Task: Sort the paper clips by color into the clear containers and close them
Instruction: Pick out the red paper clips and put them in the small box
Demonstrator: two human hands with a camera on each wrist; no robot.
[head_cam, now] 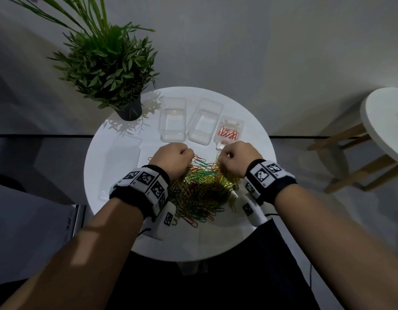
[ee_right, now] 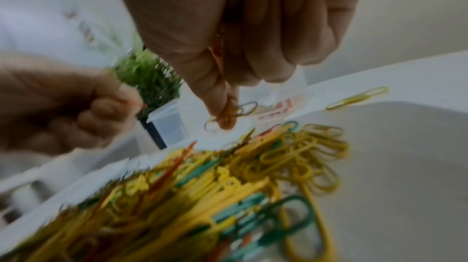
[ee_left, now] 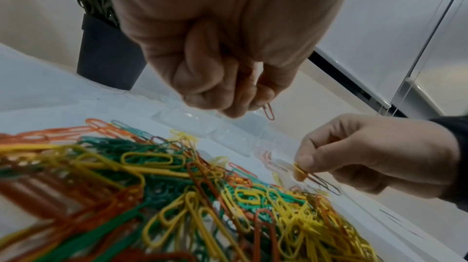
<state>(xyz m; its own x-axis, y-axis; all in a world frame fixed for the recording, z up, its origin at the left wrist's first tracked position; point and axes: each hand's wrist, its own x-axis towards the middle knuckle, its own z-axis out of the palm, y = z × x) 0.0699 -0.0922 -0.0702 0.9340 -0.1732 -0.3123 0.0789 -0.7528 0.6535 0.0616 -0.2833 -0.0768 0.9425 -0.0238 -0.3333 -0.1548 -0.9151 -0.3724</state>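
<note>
Nearest me, the heap of paper clips [head_cam: 200,191] lay on the white round table [head_cam: 216,242], yellow, green, orange and red all tangled together, and I judged it barely dented: the sorting had hardly got going.

Over the far edge of that heap I had both hands working. My left hand [head_cam: 171,161] was curled into a loose fist, and the left wrist view showed it pinching an orange-red clip [ee_left: 269,111] at the fingertips, with what looked like more tucked in the palm. My right hand [head_cam: 235,158] was curled the same way, thumb and forefinger nipping a small linked bunch of clips [ee_right: 235,113]; the blur stopped me calling their colours for sure.

Just beyond the right hand stood the small clear box [head_cam: 229,133], open, with a scatter of orange-red clips in it, the only colour started. Next to it, two bigger clear boxes [head_cam: 204,121] [head_cam: 172,119] stood open and looked empty to me. Off to the left lay a flat clear piece [head_cam: 122,166], a lid I'd guess. So nothing was shut, and yellow and green were still wholly to do.

In the way? Mostly the tangle itself, since clips hooked onto each other. Farther back the potted plant [head_cam: 113,70] crowded the left rim of the table, and a wooden stool [head_cam: 377,135] stood well apart on the right.
</note>
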